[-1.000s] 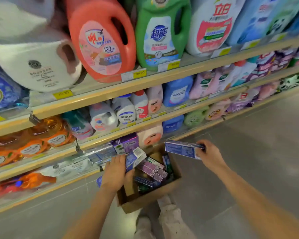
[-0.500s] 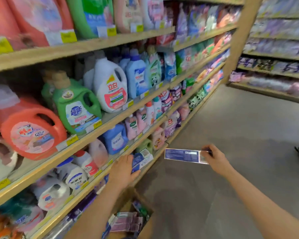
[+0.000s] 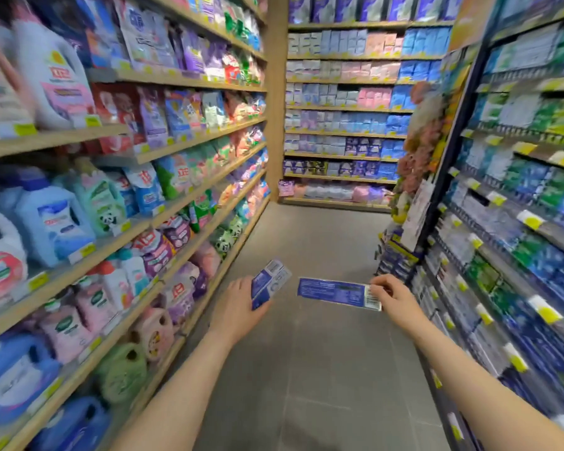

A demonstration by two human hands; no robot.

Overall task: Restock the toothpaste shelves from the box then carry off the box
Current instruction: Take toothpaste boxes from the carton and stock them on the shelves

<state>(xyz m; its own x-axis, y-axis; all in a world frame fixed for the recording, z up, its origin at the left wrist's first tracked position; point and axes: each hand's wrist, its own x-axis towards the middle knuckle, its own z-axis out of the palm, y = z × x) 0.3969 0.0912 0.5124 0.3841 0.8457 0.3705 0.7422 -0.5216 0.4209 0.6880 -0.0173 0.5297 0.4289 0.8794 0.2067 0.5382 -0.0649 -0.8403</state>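
Blur smears both shelf rows; I hold blue toothpaste cartons [image 3: 269, 283] clamped in my left hand [image 3: 241, 307], my right hand [image 3: 394, 299] pinching another carton [image 3: 334, 291] by its barcode end.

There is one view only, from a wide-angle camera worn on the person's head. It looks forward and slightly down along a shop aisle, with the grey floor [image 3: 310, 369] running away from the lens as the landmark. Left of the floor, shelves of detergent bottles [image 3: 56, 219] pass very close to the camera and bend with the lens. Right of the floor, shelves of small boxes [image 3: 515, 249] stand equally near. Beyond the floor's far end, a back wall of shelves [image 3: 342, 131] faces the lens. Both forearms enter from the bottom edge above the floor.
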